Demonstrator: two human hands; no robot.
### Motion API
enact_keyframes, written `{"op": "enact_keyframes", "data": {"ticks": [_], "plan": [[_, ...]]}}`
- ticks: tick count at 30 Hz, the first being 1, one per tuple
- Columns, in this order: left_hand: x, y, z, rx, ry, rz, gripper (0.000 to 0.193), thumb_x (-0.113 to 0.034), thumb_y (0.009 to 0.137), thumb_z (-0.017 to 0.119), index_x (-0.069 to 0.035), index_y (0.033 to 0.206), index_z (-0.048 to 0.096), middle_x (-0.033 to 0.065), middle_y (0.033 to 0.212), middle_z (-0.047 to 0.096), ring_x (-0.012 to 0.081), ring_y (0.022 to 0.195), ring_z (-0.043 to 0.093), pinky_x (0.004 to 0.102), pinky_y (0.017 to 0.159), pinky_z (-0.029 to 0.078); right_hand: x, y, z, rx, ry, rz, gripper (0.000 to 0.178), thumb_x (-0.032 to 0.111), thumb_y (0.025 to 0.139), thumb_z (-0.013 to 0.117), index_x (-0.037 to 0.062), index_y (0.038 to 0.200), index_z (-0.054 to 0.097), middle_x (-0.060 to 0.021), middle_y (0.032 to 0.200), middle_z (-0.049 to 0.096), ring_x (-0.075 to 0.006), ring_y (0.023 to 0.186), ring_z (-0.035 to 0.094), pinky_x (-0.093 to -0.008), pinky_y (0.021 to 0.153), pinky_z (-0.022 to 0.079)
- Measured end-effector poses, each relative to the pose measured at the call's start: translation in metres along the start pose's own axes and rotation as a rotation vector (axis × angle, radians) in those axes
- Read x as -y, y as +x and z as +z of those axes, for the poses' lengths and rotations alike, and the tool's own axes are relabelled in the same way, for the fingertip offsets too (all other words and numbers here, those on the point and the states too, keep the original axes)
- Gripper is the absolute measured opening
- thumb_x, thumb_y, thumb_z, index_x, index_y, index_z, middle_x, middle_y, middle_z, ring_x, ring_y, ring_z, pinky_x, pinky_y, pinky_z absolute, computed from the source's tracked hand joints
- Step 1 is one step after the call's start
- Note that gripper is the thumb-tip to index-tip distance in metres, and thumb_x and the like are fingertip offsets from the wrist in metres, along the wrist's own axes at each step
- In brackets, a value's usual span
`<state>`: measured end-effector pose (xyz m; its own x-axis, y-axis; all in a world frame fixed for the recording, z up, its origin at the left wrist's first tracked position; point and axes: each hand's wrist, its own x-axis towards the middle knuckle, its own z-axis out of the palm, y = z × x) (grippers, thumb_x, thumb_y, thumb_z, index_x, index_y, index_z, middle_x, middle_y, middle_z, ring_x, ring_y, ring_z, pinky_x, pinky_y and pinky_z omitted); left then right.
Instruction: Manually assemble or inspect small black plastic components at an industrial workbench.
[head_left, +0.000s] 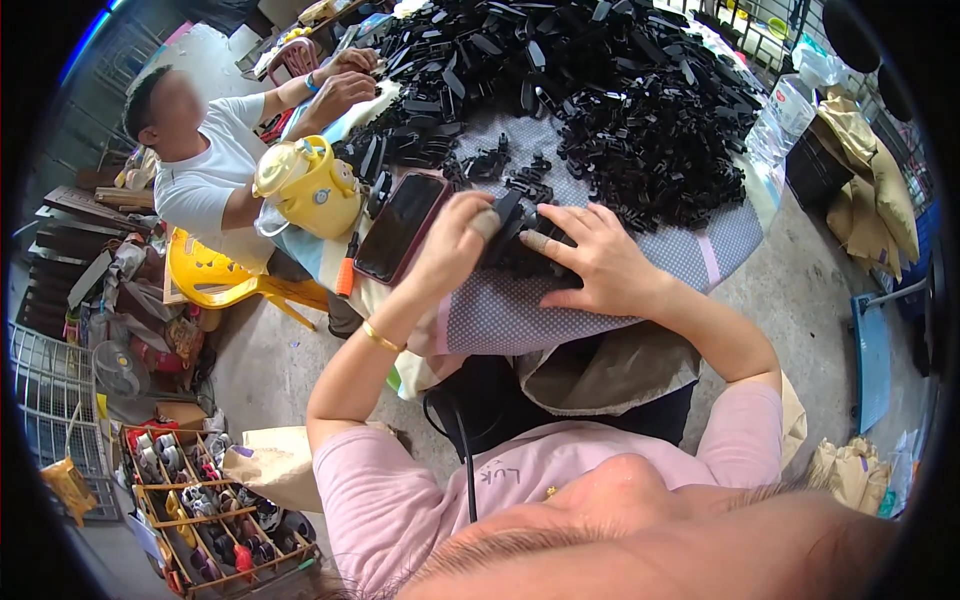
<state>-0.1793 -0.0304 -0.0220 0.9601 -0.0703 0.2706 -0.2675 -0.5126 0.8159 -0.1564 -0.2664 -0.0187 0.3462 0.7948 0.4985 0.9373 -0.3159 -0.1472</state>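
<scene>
Both of my hands meet over black plastic parts (520, 262) near the table's front edge. My left hand (462, 243) is closed, its fingers curled at a black plastic piece (510, 212) that stands up between the hands. My right hand (608, 262) lies with fingers spread and thumb out, its fingertips touching the dark parts from the right. Wraps show on a finger of each hand. The exact shape of the piece is partly hidden by my fingers. Beyond it, small black clips (528, 180) lie on the dotted cloth (600, 328).
A large heap of black plastic parts (520, 60) covers the far table, with smaller ones (660, 160) at right. Left lie a phone (403, 226), an orange-handled tool (346, 274) and a yellow jug (315, 200). A co-worker (215, 150) sits at left. A shoe rack (215, 510) stands lower left.
</scene>
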Motion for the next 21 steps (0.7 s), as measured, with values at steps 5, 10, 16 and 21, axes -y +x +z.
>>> {"op": "enact_keyframes", "data": {"ticks": [5,10,16,21], "plan": [[-0.019,-0.028,0.017,0.077,0.226,0.210,0.040,-0.030,0.079,0.067,0.001,0.101,0.054,0.0227,0.117,0.050,0.0373,0.114,0.044,0.0426,0.097,0.035,0.018,-0.013,0.009,-0.078,0.024,0.007,0.042,0.025,0.071,0.069,0.0112,0.109,0.060,-0.0141,0.125,0.048,-0.0306,0.108,0.049,-0.0451,0.087,0.037],[-0.033,-0.061,0.034,0.050,0.276,0.281,0.052,-0.038,0.069,0.073,-0.002,0.102,0.056,0.0191,0.116,0.049,0.0370,0.108,0.046,0.0451,0.093,0.036,0.032,-0.042,0.002,-0.068,0.088,0.012,0.045,0.020,0.065,0.070,0.0170,0.109,0.062,-0.0105,0.122,0.050,-0.0273,0.105,0.051,-0.0448,0.086,0.036],[-0.053,-0.081,0.064,0.033,0.295,0.407,0.059,-0.045,0.063,0.075,-0.006,0.103,0.056,0.0176,0.117,0.047,0.0394,0.110,0.043,0.0501,0.091,0.036,0.045,-0.090,-0.007,-0.168,-0.114,-0.069,0.036,0.025,0.070,0.067,0.0269,0.105,0.063,-0.0076,0.122,0.053,-0.0231,0.102,0.053,-0.0465,0.089,0.035],[-0.058,-0.092,0.099,0.074,0.480,0.628,0.049,-0.038,0.063,0.075,-0.011,0.101,0.060,0.0142,0.121,0.047,0.0371,0.111,0.044,0.0484,0.089,0.036,0.038,-0.160,0.019,-0.244,-0.151,-0.063,0.021,0.027,0.070,0.066,0.0260,0.091,0.066,0.0020,0.119,0.052,-0.0220,0.112,0.048,-0.0555,0.098,0.029]]}}
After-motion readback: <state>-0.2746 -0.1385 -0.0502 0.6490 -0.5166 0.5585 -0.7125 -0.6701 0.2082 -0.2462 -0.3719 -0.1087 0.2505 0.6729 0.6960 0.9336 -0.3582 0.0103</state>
